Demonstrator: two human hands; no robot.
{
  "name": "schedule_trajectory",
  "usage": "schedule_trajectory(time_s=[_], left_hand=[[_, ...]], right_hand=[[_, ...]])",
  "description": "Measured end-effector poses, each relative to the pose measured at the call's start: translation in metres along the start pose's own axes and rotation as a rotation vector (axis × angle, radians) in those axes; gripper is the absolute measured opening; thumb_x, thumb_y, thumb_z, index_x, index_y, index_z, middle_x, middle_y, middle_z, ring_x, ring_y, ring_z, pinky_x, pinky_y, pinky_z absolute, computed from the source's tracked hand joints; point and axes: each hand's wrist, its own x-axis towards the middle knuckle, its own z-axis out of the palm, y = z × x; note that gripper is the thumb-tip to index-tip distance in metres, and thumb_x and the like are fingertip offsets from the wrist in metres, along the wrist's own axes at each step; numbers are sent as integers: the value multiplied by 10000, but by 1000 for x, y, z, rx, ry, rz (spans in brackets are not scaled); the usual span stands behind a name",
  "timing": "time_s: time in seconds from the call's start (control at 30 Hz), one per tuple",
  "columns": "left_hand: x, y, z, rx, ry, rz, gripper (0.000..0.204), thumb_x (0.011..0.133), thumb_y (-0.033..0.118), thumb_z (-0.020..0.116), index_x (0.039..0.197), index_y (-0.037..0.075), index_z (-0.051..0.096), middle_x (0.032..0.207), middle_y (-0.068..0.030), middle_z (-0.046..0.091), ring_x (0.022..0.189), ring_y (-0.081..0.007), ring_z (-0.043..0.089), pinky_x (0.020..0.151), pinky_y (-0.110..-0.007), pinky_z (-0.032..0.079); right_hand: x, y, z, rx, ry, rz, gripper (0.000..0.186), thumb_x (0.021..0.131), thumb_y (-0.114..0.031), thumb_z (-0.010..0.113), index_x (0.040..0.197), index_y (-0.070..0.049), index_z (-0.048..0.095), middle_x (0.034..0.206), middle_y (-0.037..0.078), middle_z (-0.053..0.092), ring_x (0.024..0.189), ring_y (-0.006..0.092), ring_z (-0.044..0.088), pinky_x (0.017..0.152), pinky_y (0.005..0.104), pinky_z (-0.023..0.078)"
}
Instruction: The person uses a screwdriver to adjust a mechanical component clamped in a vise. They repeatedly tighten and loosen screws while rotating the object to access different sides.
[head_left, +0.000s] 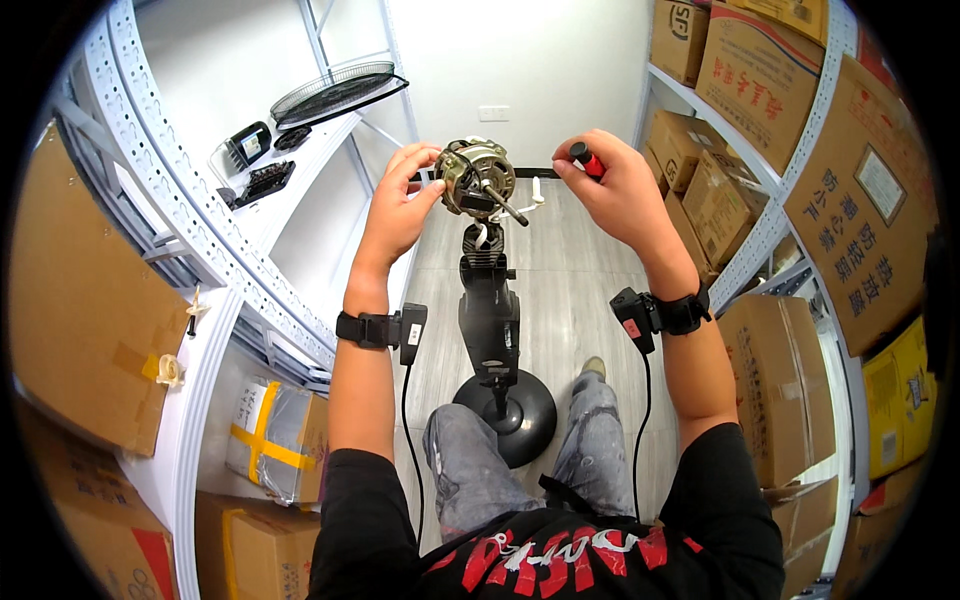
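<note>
Hands raised at chest height over a stripped pedestal fan, seen from above the seated person's head. Left hand grips the side of the bare fan motor, thumb and curled fingers pressed against its metal housing. The motor sits atop the black fan stand, its steel shaft angled down and toward the person; the stand runs down to a round black base resting on the grey plank floor between the person's knees. Right hand is just beside the motor but apart from it, fingers closed in a pinch around a red-handled screwdriver, of which only the red grip and black cap show; its tip is hidden behind the fingers. Both wrists carry a black strap with a small box and a trailing cable. On the white shelf to the person's left lie a round wire fan guard and a few dark small parts, well apart from the hands. Cardboard boxes fill the metal racking on the person's right, and more boxes stand on the lower levels at the left. The person wears grey trousers and a black top with red lettering.
</note>
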Motion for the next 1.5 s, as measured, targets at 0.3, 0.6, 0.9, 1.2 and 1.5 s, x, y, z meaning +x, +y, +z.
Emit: schedule_trajectory(time_s=[0.3, 0.6, 0.9, 1.2, 1.5], left_hand=[[1, 7, -3, -101, 8, -69, 362, 888, 33, 721, 1248, 40, 682, 1407, -52, 560, 1268, -178, 554, 1009, -332, 464], [-15, 12, 3, 53, 134, 74, 311, 843, 120, 807, 1134, 70, 708, 1331, -55, 603, 1202, -188, 589, 997, -359, 466], [-12, 40, 7, 221, 188, 255, 102, 860, 34, 730, 961, 29, 721, 1193, -91, 642, 1118, -236, 629, 976, -344, 490], [-6, 47, 4, 315, 198, 285, 80, 818, 40, 728, 895, 39, 709, 1090, -70, 688, 1066, -273, 621, 955, -373, 486], [-3, 41, 8, 326, 195, 279, 99, 811, 59, 729, 897, 27, 692, 1092, -78, 686, 1037, -271, 623, 950, -365, 490]], right_hand=[[-38, 12, 4, 160, 2, 16, 90, 916, -94, 715, 952, -20, 677, 860, 115, 631, 758, 278, 589, 708, 366, 482], [-48, -6, 1, 143, 21, -97, 126, 880, -40, 751, 988, -44, 687, 859, 58, 616, 671, 176, 551, 599, 292, 457], [5, -37, 45, -93, -49, -87, 172, 836, -124, 783, 989, -76, 722, 876, 85, 644, 772, 320, 665, 679, 414, 540], [22, -37, 66, -159, -69, -112, 131, 850, -84, 727, 980, -67, 732, 896, 96, 663, 794, 364, 670, 702, 446, 553], [22, -32, 65, -337, -134, -179, 115, 874, -75, 689, 987, -66, 666, 954, 84, 655, 804, 353, 672, 687, 453, 546]])
